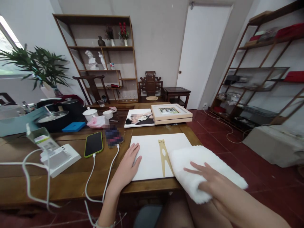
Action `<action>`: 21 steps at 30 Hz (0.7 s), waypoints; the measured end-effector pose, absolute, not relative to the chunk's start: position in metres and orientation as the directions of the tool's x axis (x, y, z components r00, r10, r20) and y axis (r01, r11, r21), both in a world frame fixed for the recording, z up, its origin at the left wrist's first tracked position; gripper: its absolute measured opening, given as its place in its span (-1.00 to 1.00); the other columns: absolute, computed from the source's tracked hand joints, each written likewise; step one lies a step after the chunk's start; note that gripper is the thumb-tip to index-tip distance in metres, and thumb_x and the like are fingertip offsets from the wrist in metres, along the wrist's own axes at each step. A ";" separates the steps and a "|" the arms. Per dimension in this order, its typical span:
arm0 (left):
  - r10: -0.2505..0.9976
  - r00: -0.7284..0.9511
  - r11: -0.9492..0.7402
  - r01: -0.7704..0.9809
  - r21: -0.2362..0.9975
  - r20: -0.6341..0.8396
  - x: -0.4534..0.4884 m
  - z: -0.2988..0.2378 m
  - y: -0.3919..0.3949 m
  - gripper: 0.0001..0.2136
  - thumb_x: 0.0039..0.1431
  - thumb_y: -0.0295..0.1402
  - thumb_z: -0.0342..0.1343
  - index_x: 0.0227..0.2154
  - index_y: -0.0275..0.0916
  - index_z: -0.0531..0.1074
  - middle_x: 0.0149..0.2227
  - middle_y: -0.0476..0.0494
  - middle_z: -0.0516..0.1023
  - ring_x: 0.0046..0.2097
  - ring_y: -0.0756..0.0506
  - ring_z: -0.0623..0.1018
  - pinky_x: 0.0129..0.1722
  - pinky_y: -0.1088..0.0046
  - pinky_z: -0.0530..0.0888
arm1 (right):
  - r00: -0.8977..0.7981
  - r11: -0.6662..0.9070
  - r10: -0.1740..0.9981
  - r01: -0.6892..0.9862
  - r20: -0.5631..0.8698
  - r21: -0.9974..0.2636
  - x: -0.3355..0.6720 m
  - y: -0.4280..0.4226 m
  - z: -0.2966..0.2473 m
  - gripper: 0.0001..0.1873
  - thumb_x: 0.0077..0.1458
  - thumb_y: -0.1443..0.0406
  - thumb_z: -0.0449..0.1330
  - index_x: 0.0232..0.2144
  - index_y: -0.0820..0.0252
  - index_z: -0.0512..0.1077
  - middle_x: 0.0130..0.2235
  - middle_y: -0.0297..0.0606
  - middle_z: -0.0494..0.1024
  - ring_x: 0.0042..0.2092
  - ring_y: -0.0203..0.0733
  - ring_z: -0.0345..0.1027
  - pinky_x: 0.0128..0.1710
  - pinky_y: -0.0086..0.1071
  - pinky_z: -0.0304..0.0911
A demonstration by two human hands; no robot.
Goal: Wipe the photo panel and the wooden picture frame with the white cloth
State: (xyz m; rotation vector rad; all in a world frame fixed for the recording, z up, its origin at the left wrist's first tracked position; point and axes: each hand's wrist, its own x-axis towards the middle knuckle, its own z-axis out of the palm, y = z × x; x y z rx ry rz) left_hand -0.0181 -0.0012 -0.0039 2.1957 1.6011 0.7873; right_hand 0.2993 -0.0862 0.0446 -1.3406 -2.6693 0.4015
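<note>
Left hand (128,161): flat on white board (147,152), thumb apart from fingers, nothing gripped
Right hand (209,179): fingers spread over fluffy cloth (203,154), thumb in fold, can't tell if clamped
Cloth: over board's right side, overhanging worktop (154,186) edge
Gold cut-out (161,146): on board, beside cloth
Tip: I'd keep left braced, cloth from dragging cut-out

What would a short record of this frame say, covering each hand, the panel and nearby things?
Left hand: resting on the white panel's left side
Right hand: on white fluffy cloth, some fingers extended
Panel: bears a gold-coloured two-pronged shape; cloth overlaps its right side
Behind panel: unframed picture, framed picture
Left: phone, white cable attached
</note>
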 end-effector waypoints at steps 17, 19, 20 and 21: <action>0.943 0.223 -0.326 0.761 0.561 0.247 -0.018 -0.002 0.003 -0.53 0.21 -0.21 -0.14 0.13 -0.34 0.23 0.24 -0.24 0.18 0.29 -0.13 0.08 0.26 0.21 0.05 | -0.467 0.481 0.876 0.866 0.124 -0.139 0.267 0.040 0.037 -0.37 -0.22 0.61 -0.10 -0.08 0.28 0.43 0.11 0.05 0.34 0.24 0.07 -0.02 0.15 0.07 -0.10; 0.942 0.221 -0.329 0.757 0.564 0.252 -0.018 -0.003 0.003 -0.53 0.21 -0.21 -0.13 0.12 -0.34 0.24 0.24 -0.25 0.19 0.29 -0.12 0.08 0.26 0.21 0.05 | -0.464 0.476 0.879 0.869 0.110 -0.134 0.268 0.021 0.037 -0.38 -0.21 0.61 -0.10 -0.07 0.33 0.42 0.11 0.09 0.34 0.25 0.07 -0.06 0.17 0.07 -0.13; 0.942 0.220 -0.330 0.756 0.566 0.254 -0.019 -0.004 0.003 -0.53 0.21 -0.21 -0.13 0.12 -0.35 0.24 0.24 -0.26 0.19 0.29 -0.12 0.09 0.26 0.22 0.05 | -0.467 0.477 0.878 0.869 0.100 -0.134 0.269 0.009 0.037 -0.38 -0.21 0.61 -0.09 -0.07 0.34 0.42 0.11 0.09 0.33 0.26 0.06 -0.08 0.18 0.07 -0.15; 0.941 0.219 -0.331 0.754 0.567 0.257 -0.019 -0.004 0.004 -0.52 0.20 -0.21 -0.12 0.12 -0.36 0.25 0.24 -0.26 0.19 0.29 -0.13 0.09 0.26 0.22 0.05 | -0.473 0.481 0.877 0.866 0.089 -0.137 0.271 -0.005 0.037 -0.38 -0.22 0.62 -0.09 -0.08 0.32 0.43 0.12 0.06 0.33 0.26 0.06 -0.09 0.18 0.07 -0.15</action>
